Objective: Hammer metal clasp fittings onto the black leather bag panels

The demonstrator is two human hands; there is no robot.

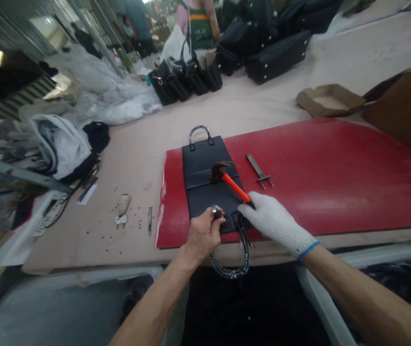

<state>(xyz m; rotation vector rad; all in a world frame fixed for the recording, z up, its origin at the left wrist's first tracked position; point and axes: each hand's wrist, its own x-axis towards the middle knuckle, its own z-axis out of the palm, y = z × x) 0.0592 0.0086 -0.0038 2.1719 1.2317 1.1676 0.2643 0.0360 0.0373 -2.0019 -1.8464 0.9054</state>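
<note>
My left hand point(204, 234), bare, pinches a small metal punch point(217, 211) over the lower part of a black leather bag piece point(205, 166). My right hand point(275, 222), in a white knitted glove, is closed round the orange handle of a claw hammer point(237, 188), whose dark head is above the middle of the leather. One plastic-wrapped handle point(200, 129) stands at the top of the piece; another handle point(231, 274) hangs over the table's front edge. The piece lies on a red mat point(299, 178). A pronged metal tool point(258, 170) rests right of it.
Left of the mat are a metal rod point(150, 221), a spool of cord point(123, 205) and several tiny studs. A shallow cardboard box point(330, 100) lies at the back right. Black handbags point(187, 77) stand at the back, with a person point(200, 24) behind them.
</note>
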